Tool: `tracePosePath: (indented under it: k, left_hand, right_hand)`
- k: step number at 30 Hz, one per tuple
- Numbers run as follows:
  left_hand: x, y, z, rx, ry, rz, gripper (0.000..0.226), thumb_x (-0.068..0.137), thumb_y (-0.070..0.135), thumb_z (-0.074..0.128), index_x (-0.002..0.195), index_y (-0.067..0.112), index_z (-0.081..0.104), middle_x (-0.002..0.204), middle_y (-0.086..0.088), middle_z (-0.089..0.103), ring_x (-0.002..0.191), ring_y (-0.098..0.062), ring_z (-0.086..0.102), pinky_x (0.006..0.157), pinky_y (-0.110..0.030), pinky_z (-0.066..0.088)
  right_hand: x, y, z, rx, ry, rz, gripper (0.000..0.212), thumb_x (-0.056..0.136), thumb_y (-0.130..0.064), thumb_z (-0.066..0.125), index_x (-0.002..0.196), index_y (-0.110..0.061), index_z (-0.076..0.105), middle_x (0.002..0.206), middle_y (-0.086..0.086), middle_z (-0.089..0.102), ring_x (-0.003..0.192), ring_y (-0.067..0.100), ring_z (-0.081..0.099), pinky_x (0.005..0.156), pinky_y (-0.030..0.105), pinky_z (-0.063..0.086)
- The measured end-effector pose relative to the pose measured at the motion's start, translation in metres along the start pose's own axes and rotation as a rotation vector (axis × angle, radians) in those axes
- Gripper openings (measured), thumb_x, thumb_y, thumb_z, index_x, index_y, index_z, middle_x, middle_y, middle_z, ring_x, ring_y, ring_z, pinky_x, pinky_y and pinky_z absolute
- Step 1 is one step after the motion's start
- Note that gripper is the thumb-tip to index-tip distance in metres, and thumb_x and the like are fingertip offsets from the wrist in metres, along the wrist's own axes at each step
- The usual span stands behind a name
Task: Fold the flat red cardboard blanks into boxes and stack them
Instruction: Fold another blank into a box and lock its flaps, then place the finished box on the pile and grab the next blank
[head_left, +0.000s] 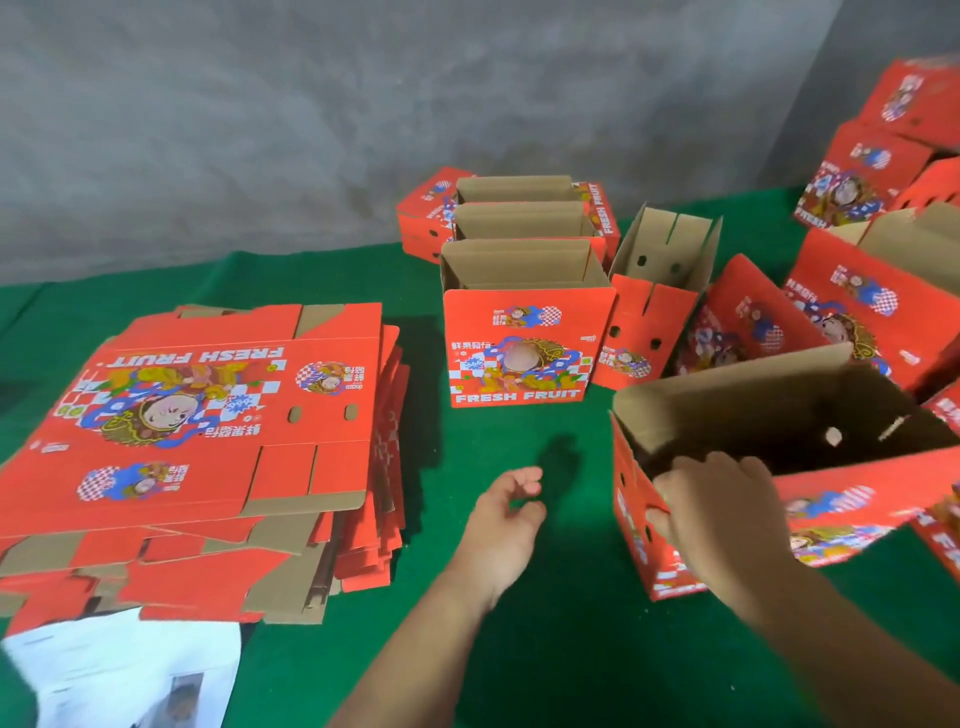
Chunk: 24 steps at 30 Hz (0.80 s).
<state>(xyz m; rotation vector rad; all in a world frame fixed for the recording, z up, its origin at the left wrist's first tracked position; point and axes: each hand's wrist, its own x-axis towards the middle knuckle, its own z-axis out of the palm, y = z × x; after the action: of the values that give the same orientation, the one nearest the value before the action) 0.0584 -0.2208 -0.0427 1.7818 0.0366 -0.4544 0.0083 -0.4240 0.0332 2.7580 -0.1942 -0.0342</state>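
Your right hand (722, 512) grips the near rim of the folded box (779, 467) at lower right, fingertips hidden inside. Your left hand (506, 512) hangs loose and empty at centre. Stack of flat blanks (197, 415), left: lower edge cut off behind white paper (130, 670).

Green cloth surface (519, 649) before me: flat blanks stack (197, 441) at 9 o'clock; upright folded boxes (524, 322) at 12; tumbled boxes (857, 312) at 2; white sheet (130, 675) at 7.

I read "FRESH FRUIT" on the upright folded box (522, 348) at centre frame, upside down on the top flat blank (192, 410) at left, and sideways on a rear box (602, 208).
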Motion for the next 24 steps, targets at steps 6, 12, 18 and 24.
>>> tracePosePath:
  k: [6, 12, 18, 24]
  left_hand:
    - [-0.014, -0.001, -0.011, -0.06, 0.023, 0.029, 0.036, 0.1, 0.003, 0.054, 0.115, 0.034, 0.062, 0.119, 0.016, 0.063, 0.052, -0.001, 0.037, 0.052, -0.009, 0.036]
    - [-0.023, 0.001, -0.036, -0.094, 0.113, 0.073, 0.028, 0.097, -0.003, 0.05, 0.107, 0.021, 0.061, 0.112, 0.011, 0.064, 0.04, -0.003, 0.028, 0.042, -0.016, 0.03]
    - [-0.021, 0.008, -0.074, 0.18, 0.312, 0.214, 0.035, 0.095, 0.006, 0.063, 0.127, 0.017, 0.068, 0.126, -0.001, 0.068, 0.11, -0.016, 0.066, 0.102, -0.028, 0.048]
    - [-0.007, -0.008, -0.159, 0.959, 0.519, -0.113, 0.089, 0.088, 0.061, 0.062, 0.162, 0.04, 0.019, 0.173, -0.004, 0.016, 0.155, -0.036, 0.019, 0.125, -0.049, 0.015]
  right_hand:
    - [-0.015, 0.097, 0.041, -0.037, -0.104, 0.31, 0.041, 0.089, -0.076, 0.045, 0.105, -0.045, 0.065, 0.102, -0.018, 0.063, 0.104, 0.013, 0.062, 0.082, 0.029, 0.046]
    - [-0.002, 0.147, 0.095, 0.323, -0.127, 0.537, 0.026, 0.089, -0.028, 0.075, 0.106, -0.01, 0.067, 0.12, 0.03, 0.057, 0.116, 0.05, 0.05, 0.103, 0.062, 0.041]
    - [0.031, 0.076, 0.05, 0.502, 0.044, 0.604, 0.087, 0.078, -0.035, 0.079, 0.148, -0.035, 0.028, 0.158, 0.013, 0.011, 0.147, 0.042, 0.014, 0.12, 0.063, 0.017]
    - [0.035, -0.066, 0.006, 0.545, 0.064, 0.046, 0.082, 0.085, -0.058, 0.064, 0.156, -0.04, 0.028, 0.161, 0.005, 0.023, 0.147, 0.031, 0.023, 0.12, 0.052, 0.021]
